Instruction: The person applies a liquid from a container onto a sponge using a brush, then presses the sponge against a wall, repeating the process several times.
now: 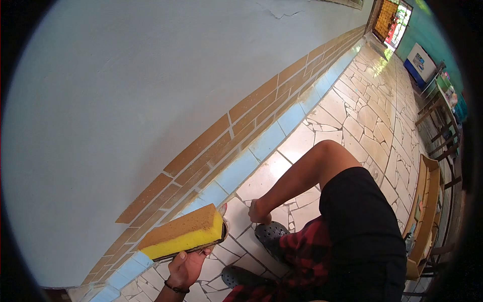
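Note:
My left hand, with a dark bracelet at its wrist, grips a sponge float from below. The float has a thick yellow sponge on a dark backing plate, and its upward face is stained brown. It is held in front of the light blue tile strip at the foot of the wall; whether it touches is unclear. My right hand is low over the floor beside a dark clog, its fingers curled in. What they hold, if anything, is hidden.
Brown painted bricks with pale lines run along the pale wall. Irregular stone tiles cover the floor. On the right are a wooden frame, a cluttered table and a white-and-blue box. A doorway stands far off.

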Tool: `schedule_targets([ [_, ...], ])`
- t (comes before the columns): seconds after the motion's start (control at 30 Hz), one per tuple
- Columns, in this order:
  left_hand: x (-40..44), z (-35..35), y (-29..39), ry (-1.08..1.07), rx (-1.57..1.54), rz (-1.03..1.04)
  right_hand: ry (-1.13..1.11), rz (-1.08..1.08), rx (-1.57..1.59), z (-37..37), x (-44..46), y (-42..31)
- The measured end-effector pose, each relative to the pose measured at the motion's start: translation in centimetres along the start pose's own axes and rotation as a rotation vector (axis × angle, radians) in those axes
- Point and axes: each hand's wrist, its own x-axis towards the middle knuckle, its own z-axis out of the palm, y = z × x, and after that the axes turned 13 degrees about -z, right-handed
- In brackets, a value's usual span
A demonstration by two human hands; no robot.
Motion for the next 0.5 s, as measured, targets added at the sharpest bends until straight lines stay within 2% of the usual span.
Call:
schedule_targets([
  [0.4,-0.22,0.04,-0.03,0.025,-0.028,-0.004,0.073,0.014,-0.015,-0.23,-0.74,-0.35],
  [0.5,-0.30,0.34,0.13,0.028,-0.029,-0.010,0.030,0.028,-0.017,-0.50,-0.53,-0.45],
])
